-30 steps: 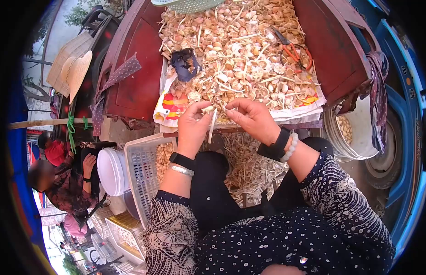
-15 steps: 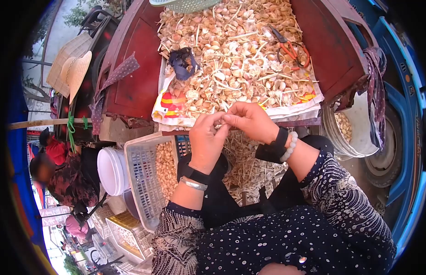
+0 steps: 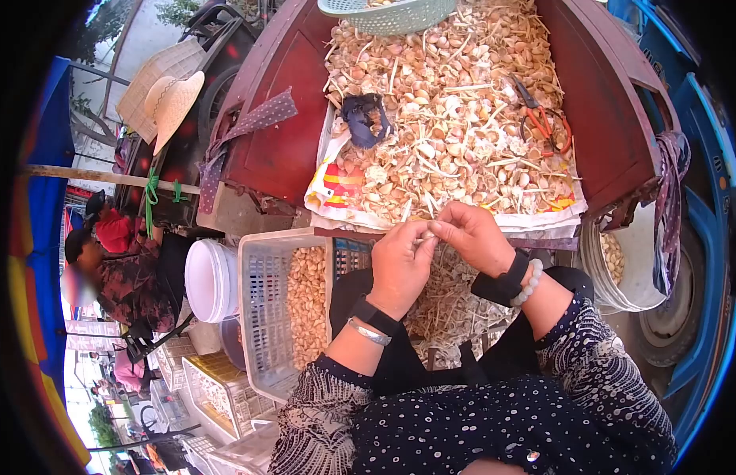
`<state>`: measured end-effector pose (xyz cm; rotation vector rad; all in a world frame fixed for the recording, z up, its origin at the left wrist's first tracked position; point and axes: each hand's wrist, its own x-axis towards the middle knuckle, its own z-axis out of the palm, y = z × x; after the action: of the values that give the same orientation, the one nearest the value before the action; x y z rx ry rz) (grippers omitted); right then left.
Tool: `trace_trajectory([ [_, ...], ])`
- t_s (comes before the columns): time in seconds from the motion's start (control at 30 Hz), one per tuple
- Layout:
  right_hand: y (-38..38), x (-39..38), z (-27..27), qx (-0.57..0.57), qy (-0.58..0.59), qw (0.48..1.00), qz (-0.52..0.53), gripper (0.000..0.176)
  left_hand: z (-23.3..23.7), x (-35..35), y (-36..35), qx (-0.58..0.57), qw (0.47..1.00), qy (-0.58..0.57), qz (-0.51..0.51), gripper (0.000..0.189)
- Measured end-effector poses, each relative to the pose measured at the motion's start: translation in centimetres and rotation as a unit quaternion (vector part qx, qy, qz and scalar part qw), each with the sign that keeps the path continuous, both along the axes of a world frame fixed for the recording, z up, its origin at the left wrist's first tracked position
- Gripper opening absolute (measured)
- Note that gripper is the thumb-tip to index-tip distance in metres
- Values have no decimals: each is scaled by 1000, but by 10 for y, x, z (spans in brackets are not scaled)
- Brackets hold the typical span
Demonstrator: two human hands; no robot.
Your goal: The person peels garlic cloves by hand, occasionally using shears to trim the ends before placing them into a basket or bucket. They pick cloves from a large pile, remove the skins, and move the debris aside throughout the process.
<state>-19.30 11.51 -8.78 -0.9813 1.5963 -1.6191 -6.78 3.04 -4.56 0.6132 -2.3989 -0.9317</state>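
Observation:
My left hand (image 3: 400, 267) and my right hand (image 3: 480, 244) meet at the near edge of the tray-like table, fingertips pinched together. Between them shows a small pale garlic clove (image 3: 428, 235), mostly covered by the fingers. Just beyond lies a broad heap of garlic cloves and dry stalks (image 3: 447, 119) on a printed white sack (image 3: 336, 186). Orange-handled shears (image 3: 544, 127) rest on the heap at the right, and a dark crumpled cloth (image 3: 363, 119) at the left.
A white plastic crate (image 3: 261, 317) with peeled-looking cloves (image 3: 308, 309) stands left of my knees. Dry stalks and skins (image 3: 447, 305) lie below my hands. A lidded white bucket (image 3: 208, 279), a bucket (image 3: 596, 277) at right, and a green basket (image 3: 392, 17) surround me. Another person (image 3: 134, 277) sits at left.
The whole view has shifted, so the table and heap appear further right and lower. Both hands stay pinched together near the table's edge, with small changes in the fingers.

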Motion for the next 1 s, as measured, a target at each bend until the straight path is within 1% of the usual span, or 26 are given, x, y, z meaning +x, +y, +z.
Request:
trace_trajectory([
  [0.03, 4, 2, 7, 29, 16, 999, -15, 18, 0, 2, -1, -5, 1000, 12, 3, 17],
  [0.1, 6, 2, 5, 21, 20, 1000, -6, 16, -4, 7, -4, -53, 998, -22, 20, 18],
  [0.13, 6, 3, 3, 14, 9, 1000, 1, 15, 6, 8, -1, 9, 999, -44, 26, 18],
  [0.17, 4, 3, 2, 7, 15, 1000, 1, 15, 5, 11, -2, 3, 999, -37, 26, 18],
  [0.23, 4, 0, 1, -43, -67, 996, 51, 15, 7, 15, -1, 187, 982, -12, 8, 16],
  [0.27, 7, -3, 2, -28, -85, 994, 61, 18, 8, 18, 1, 240, 970, -23, 17, 17],
  [0.3, 8, -5, 6, -32, -79, 995, 59, 18, 7, 19, 1, 236, 971, -19, 14, 17],
  [0.37, 13, -6, 12, -28, -50, 997, 54, 21, -1, 24, 4, 347, 937, 46, -1, 20],
  [0.4, 14, -4, 15, -37, -72, 994, 73, 24, 2, 26, 7, 360, 933, 23, -2, 20],
  [0.43, 14, -3, 13, -37, -73, 994, 75, 24, 2, 29, 10, 359, 933, 23, 0, 20],
  [0.5, 13, -4, 3, -28, -49, 995, 85, 25, 1, 30, 16, 393, 918, 54, -9, 18],
  [0.53, 11, -5, -2, -30, -76, 991, 109, 26, 2, 28, 17, 363, 931, 44, 5, 19],
  [0.57, 13, -5, -3, -38, -136, 982, 128, 26, 3, 27, 18, 359, 932, 46, -9, 19],
  [0.63, 13, -3, 0, -60, -175, 969, 166, 25, 9, 26, 16, 469, 882, 35, 29, 21],
  [0.67, 16, -1, 4, -53, -211, 962, 163, 25, 12, 22, 15, 502, 864, 27, 41, 21],
  [0.7, 16, -2, 0, -60, -207, 964, 155, 25, 14, 21, 12, 496, 867, 26, 31, 21],
  [0.77, 13, -6, -11, -63, -253, 959, 107, 25, 17, 17, 3, 622, 782, -28, 40, 22],
  [0.8, 20, -9, 9, -15, -254, 964, 74, 24, 23, 12, -5, 662, 748, -44, 29, 20],
  [0.87, 18, -15, 1, -23, -270, 961, 51, 23, 38, -14, -30, 679, 730, -70, 16, 18],
  [0.9, 18, -17, -5, -25, -287, 957, 34, 23, 63, -37, -42, 641, 766, -58, -14, 17],
  [0.93, 15, -16, -7, -32, -303, 952, 30, 23, 91, -65, -58, 613, 789, -1, -39, 19],
  [1.0, 13, -16, -5, -29, -311, 950, 19, 23, 140, -120, -92, 505, 846, 139, -97, 23],
])
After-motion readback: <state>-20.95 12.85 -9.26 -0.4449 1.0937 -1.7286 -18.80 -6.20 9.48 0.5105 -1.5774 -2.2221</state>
